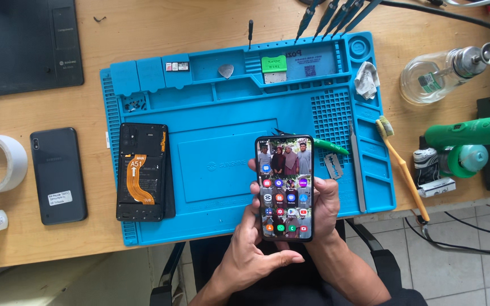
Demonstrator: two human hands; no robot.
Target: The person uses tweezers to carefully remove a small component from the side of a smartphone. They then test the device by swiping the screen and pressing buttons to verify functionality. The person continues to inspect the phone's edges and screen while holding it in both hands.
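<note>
A phone repair workbench is shown. A wooden table (199, 17) is covered by a blue compartmented repair mat (216, 153), on which an opened phone with exposed flex cable (141, 173) is laid. Screwdrivers (336, 14), tweezers (357, 170), a razor blade (333, 166) and a brush (401, 167) are kept nearby.

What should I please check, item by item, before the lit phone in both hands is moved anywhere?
1. Black smartphone with lit screen powered on: ok.
2. Right hand grips its edge: ok.
3. Left hand supports it from below: ok.
4. Blue silicone repair mat lies under the phone: ok.
5. Opened black phone with orange flex cable lies apart from the hands: ok.
6. Loose razor blade lies close to the right hand: not ok.
</note>
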